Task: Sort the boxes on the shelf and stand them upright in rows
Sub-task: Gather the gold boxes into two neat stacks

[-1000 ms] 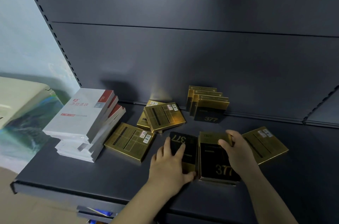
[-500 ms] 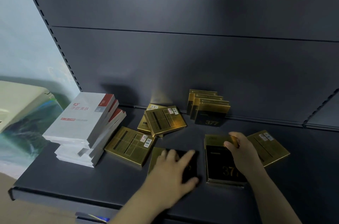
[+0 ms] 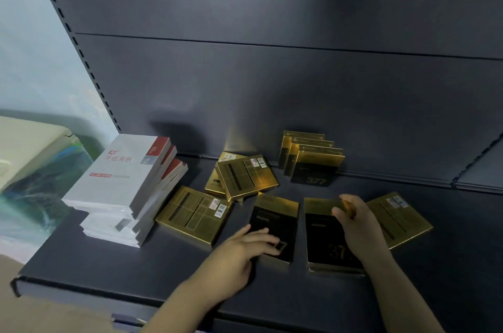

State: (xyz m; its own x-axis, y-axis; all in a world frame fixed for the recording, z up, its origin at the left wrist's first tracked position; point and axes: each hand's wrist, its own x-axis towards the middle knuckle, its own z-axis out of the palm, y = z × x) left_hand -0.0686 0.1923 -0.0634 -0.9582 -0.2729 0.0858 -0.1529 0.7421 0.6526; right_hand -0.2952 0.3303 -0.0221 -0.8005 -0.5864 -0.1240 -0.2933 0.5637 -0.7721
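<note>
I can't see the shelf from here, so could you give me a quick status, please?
Left hand flat on one black-and-gold box; right hand grips the next box. Four boxes upright at the back. Nothing in the way.

Two bare hands and forearms, seen from above

The left hand (image 3: 239, 248) and right hand (image 3: 356, 226) are both uncovered, with no gloves, rings, watch or bracelet showing on fingers or wrists. The forearms are bare as far as the bottom edge of the view, with no sleeve or cuff in sight. Fingernails look short and plain, though dim light and slight blur on the left hand hide finer detail.
</note>
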